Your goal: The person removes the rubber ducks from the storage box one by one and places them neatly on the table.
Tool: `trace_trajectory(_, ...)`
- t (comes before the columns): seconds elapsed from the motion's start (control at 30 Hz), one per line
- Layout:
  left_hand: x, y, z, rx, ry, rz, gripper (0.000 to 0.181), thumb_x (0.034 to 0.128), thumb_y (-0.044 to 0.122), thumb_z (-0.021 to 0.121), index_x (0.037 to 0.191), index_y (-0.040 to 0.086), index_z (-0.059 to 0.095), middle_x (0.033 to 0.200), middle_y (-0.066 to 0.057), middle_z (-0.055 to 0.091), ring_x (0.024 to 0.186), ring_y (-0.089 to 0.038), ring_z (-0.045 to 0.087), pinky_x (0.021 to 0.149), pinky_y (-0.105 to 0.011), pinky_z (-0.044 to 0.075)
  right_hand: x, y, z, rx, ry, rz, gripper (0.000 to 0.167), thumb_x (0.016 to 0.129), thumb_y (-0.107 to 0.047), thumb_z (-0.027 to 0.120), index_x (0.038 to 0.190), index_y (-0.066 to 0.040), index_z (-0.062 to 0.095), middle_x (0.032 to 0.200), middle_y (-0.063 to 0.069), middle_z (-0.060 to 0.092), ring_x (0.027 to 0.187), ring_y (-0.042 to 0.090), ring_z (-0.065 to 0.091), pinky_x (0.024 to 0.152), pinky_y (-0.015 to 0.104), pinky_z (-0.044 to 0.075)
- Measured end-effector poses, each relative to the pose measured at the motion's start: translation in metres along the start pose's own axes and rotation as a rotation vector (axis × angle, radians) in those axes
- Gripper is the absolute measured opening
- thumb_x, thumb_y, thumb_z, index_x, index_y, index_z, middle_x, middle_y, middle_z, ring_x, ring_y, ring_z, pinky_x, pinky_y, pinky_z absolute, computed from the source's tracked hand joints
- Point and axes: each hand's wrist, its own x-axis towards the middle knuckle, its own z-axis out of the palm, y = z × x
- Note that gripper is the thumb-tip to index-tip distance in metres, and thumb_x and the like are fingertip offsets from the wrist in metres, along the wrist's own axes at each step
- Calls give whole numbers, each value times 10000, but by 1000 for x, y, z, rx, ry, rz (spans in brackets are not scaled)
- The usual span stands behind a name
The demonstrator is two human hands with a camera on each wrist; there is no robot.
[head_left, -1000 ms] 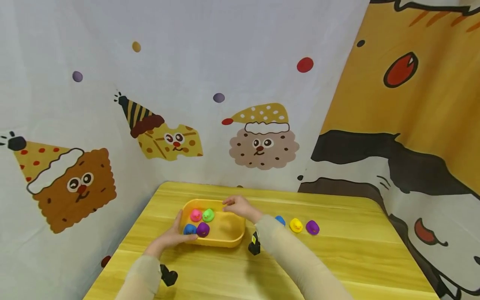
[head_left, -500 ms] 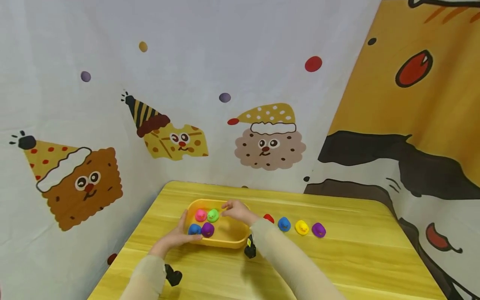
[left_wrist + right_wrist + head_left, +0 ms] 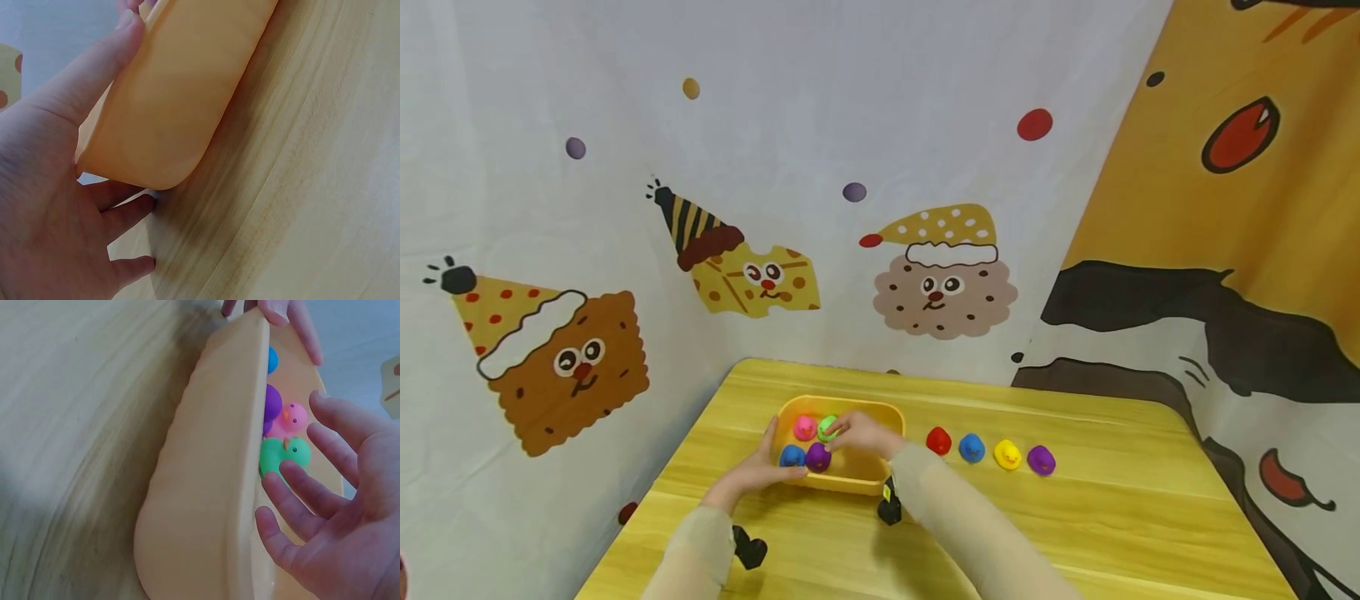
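A yellow-orange plastic basket [image 3: 859, 484] stands on the table, holding a pink rubber duck [image 3: 805, 427], a green rubber duck [image 3: 827, 427], a blue rubber duck [image 3: 791, 456] and a purple rubber duck [image 3: 818, 458]. My left hand [image 3: 751, 477] grips its left end, thumb [image 3: 106, 65] over the front rim and fingers around the end wall. Over the inside of the basket hovers my right hand [image 3: 867, 435], fingers spread and slightly bent, nothing held. In the right wrist view its fingertips are close to the green duck [image 3: 284, 455]; whether they touch cannot be told.
Right of the basket, a row of ducks sits on the wooden table [image 3: 1120, 517]: red [image 3: 938, 441], blue [image 3: 972, 448], yellow [image 3: 1007, 455] and purple [image 3: 1041, 461]. A printed cloth [image 3: 760, 100] hangs behind and beside the table.
My right hand has moved left and slightly nearer over the basket, toward the green and purple ducks. The red duck has come into view from behind the right sleeve. My left hand keeps its grip.
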Motion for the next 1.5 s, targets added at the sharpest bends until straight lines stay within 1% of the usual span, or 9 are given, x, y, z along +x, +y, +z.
trace_trajectory(0.17, 5, -6, 1, -25, 1, -23, 1244, 791, 443, 779, 1535, 156, -176, 1582, -259, -65, 1405, -520, 74, 1078, -684, 84, 1, 0, 7, 4, -17, 5, 285, 835, -109, 744, 1103, -17, 706, 1078, 54, 673, 975, 171, 587, 879, 383, 493)
trace_trajectory(0.27, 3, -3, 3, -25, -1, -3, 1245, 793, 433, 781, 1532, 134, -175, 1564, -308, -47, 1380, -562, 90, 1057, -707, 109, 1, 0, 10, -5, -14, 14, 279, 831, -105, 749, 1093, -19, 710, 1073, 57, 671, 972, 166, 578, 891, 378, 479)
trace_trajectory(0.4, -1, 5, 5, -4, -3, 23, 1240, 807, 429, 769, 1522, 107, -191, 1543, -349, -30, 1353, -596, 115, 1042, -719, 135, 1, 1, 14, -20, -12, 26, 265, 825, -95, 756, 1076, -21, 715, 1056, 60, 669, 928, 148, 564, 843, 340, 477)
trace_trajectory(0.47, -2, 8, 5, -6, -3, 18, 1234, 810, 418, 770, 1524, 108, -188, 1554, -329, -37, 1366, -577, 119, 1054, -707, 134, 1, 1, 15, -17, -6, 28, 269, 816, -76, 764, 1072, -12, 717, 1054, 77, 672, 917, 153, 570, 819, 324, 484)
trace_trajectory(0.67, 0, 8, 7, -5, 9, 6, 1208, 815, 374, 780, 1534, 93, -149, 1564, -311, -27, 1380, -550, 136, 1067, -688, 146, 1, 1, 16, -36, 6, 32, 276, 800, -62, 774, 1065, -4, 723, 1024, 65, 682, 913, 145, 592, 813, 294, 497)
trace_trajectory(0.83, -2, 9, 6, -9, 11, 24, 1212, 817, 373, 776, 1528, 85, -162, 1548, -342, -21, 1364, -574, 139, 1056, -700, 149, 7, 5, 20, -76, 20, 12, 280, 761, -65, 800, 1031, -21, 739, 960, 31, 693, 878, 133, 593, 789, 267, 492)
trace_trajectory(1.03, 0, 6, 4, -13, 14, 7, 1227, 806, 371, 791, 1531, 92, -158, 1553, -334, -12, 1371, -556, 156, 1069, -678, 169, 11, 7, 27, -120, 54, 20, 277, 740, -88, 824, 1004, -61, 748, 934, 24, 696, 866, 152, 595, 771, 280, 499)
trace_trajectory(1.2, -1, 4, 3, -10, 17, -13, 1223, 806, 369, 792, 1531, 85, -152, 1558, -323, 5, 1372, -546, 178, 1068, -675, 178, 9, 3, 30, -147, 71, 8, 238, 747, -70, 811, 974, -35, 746, 889, 28, 699, 810, 131, 593, 734, 260, 512)
trace_trajectory(1.5, -4, 4, 0, -19, 6, 13, 1225, 817, 369, 778, 1515, 51, -177, 1540, -355, -37, 1364, -571, 137, 1063, -687, 152, 12, 3, 28, -144, 72, -6, 205, 757, -68, 798, 949, -29, 739, 886, 21, 693, 807, 120, 597, 720, 248, 508)
